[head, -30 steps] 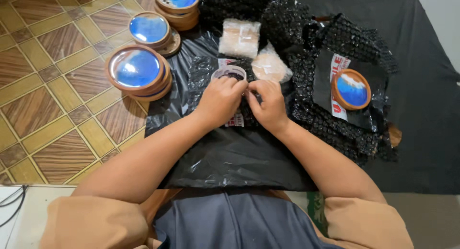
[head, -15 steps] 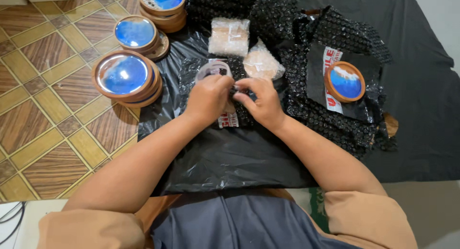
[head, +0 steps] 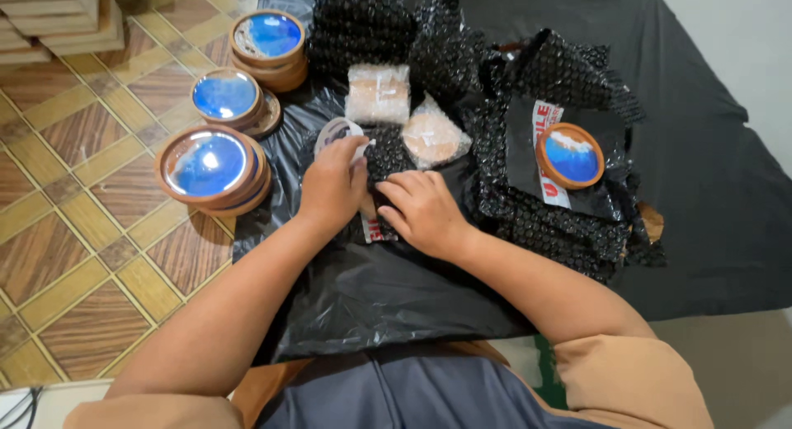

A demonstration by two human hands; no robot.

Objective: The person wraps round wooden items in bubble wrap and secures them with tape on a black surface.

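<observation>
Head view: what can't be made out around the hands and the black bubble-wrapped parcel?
- Parcel: contents hidden by black bubble wrap and both hands.
- Left hand: fingertips hidden against the tape roll, so its grip is unclear.
- Right hand: palm faces down, so what lies under it is hidden.
- Wooden blocks: cut off by the top-left edge.

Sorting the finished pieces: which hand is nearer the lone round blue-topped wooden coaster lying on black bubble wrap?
Right hand, just left of the coaster; the left hand lies farther left.
</observation>
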